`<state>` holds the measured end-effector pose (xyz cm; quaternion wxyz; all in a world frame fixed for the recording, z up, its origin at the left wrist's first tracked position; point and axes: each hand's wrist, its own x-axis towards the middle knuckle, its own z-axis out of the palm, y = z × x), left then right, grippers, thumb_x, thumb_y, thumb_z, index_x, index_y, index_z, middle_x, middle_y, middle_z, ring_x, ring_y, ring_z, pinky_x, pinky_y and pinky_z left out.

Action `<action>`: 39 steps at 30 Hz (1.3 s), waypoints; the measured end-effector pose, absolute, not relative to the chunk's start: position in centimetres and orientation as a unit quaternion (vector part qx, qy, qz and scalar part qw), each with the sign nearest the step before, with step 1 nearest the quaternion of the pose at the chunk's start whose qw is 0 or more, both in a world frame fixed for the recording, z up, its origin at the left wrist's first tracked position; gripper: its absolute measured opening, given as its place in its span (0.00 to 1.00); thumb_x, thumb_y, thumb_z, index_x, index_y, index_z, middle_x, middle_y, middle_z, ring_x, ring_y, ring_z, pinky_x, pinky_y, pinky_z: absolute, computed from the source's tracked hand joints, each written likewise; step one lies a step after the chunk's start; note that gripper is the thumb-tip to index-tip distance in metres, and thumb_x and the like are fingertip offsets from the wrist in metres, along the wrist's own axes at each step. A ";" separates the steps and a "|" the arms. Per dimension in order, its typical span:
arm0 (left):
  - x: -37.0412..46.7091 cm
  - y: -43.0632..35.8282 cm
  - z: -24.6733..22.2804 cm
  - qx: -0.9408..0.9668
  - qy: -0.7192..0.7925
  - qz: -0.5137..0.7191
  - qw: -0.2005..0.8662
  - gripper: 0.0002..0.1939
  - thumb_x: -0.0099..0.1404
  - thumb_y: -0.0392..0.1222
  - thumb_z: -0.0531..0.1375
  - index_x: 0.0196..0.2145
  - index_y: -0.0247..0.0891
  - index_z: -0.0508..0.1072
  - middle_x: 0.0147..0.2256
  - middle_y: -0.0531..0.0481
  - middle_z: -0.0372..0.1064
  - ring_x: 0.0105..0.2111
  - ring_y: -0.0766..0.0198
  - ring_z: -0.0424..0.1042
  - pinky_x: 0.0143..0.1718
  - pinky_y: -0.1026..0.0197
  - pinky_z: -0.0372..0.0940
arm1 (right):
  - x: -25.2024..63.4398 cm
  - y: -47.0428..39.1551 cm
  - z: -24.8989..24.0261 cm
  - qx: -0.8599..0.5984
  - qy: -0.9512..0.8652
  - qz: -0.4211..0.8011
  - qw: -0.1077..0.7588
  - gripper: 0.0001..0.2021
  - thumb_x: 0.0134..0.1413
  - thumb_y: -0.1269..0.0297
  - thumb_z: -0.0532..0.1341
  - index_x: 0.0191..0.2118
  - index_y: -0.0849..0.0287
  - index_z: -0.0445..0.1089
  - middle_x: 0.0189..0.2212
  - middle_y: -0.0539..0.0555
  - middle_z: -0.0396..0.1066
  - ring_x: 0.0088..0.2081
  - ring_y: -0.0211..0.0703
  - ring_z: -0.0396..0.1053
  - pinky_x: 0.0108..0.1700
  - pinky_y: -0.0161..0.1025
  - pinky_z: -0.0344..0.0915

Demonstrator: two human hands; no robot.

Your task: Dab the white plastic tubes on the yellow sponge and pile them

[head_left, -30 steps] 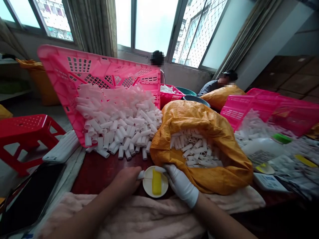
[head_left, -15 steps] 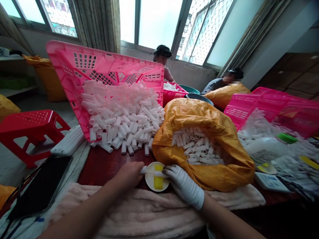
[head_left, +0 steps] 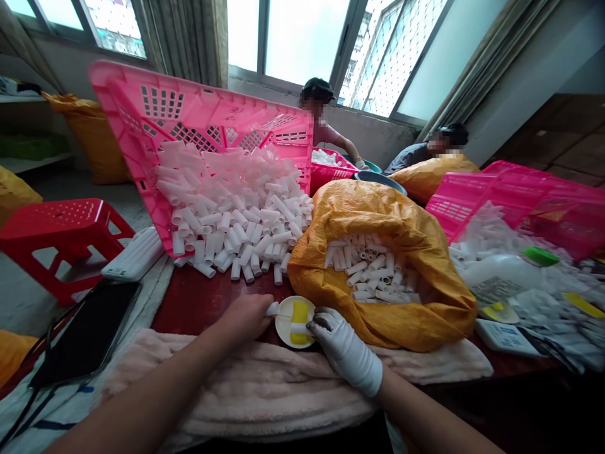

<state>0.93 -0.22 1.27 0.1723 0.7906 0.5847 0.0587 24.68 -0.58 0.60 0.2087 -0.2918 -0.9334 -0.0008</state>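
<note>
Left hand (head_left: pixel 249 317): fingers closed on white tube (head_left: pixel 272 309), dish's (head_left: pixel 282 328) 10 o'clock; gloved right hand (head_left: pixel 347 350): fingers pinch second tube (head_left: pixel 299 328) over yellow pad (head_left: pixel 299 313), 3 o'clock; both tubes probably light, stiff, slightly slippery; best held mid-barrel.

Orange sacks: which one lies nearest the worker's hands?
The open orange sack just beyond the gloved right hand, its wide mouth showing white tubes; the other sacks are farther off and show no contents.
</note>
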 end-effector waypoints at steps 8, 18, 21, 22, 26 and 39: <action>1.0 -0.3 1.3 0.789 0.586 0.058 0.173 0.09 0.60 0.46 0.52 0.31 0.39 0.66 0.33 0.48 0.71 0.36 0.58 0.70 0.32 0.63 0.58 | 24.9 -1.6 0.6 -0.312 -0.932 -0.015 0.183 0.09 0.57 0.73 0.52 0.41 0.62 0.67 0.39 0.61 0.69 0.37 0.47 0.66 0.37 0.44 0.68; 0.8 -0.3 1.2 0.784 0.599 0.066 0.152 0.10 0.62 0.46 0.51 0.33 0.37 0.66 0.35 0.45 0.69 0.37 0.57 0.68 0.36 0.59 0.59 | 22.9 -1.7 1.9 -0.258 -0.901 0.148 0.314 0.09 0.57 0.69 0.54 0.42 0.54 0.67 0.40 0.56 0.70 0.41 0.43 0.68 0.43 0.41 0.67; 0.7 -0.6 1.8 0.789 0.596 0.115 0.096 0.07 0.61 0.41 0.52 0.34 0.37 0.66 0.37 0.46 0.68 0.41 0.57 0.65 0.41 0.58 0.57 | 21.3 -0.8 1.5 -0.347 -0.733 0.317 0.492 0.09 0.58 0.66 0.54 0.44 0.54 0.64 0.41 0.55 0.69 0.41 0.42 0.69 0.40 0.41 0.70; 0.7 -0.7 1.9 0.791 0.592 0.127 0.092 0.06 0.61 0.40 0.52 0.33 0.37 0.66 0.36 0.47 0.68 0.40 0.58 0.65 0.41 0.58 0.56 | 20.7 -0.5 1.5 -0.374 -0.679 0.366 0.515 0.08 0.58 0.64 0.54 0.43 0.55 0.64 0.41 0.55 0.70 0.37 0.42 0.70 0.37 0.40 0.71; 0.8 -1.1 2.0 0.799 0.557 0.157 0.162 0.07 0.62 0.43 0.52 0.32 0.39 0.65 0.30 0.51 0.68 0.32 0.63 0.67 0.33 0.64 0.57 | 19.4 0.2 2.4 -0.399 -0.639 0.409 0.515 0.08 0.56 0.62 0.56 0.40 0.56 0.65 0.37 0.54 0.71 0.34 0.41 0.71 0.36 0.40 0.71; 2.6 -2.4 2.7 0.798 0.558 0.098 0.206 0.11 0.60 0.45 0.55 0.37 0.38 0.69 0.33 0.46 0.72 0.33 0.58 0.71 0.34 0.62 0.62 | 17.1 -0.4 2.9 -0.460 -0.776 0.264 0.342 0.19 0.61 0.55 0.47 0.24 0.58 0.64 0.20 0.50 0.67 0.23 0.36 0.63 0.26 0.32 0.61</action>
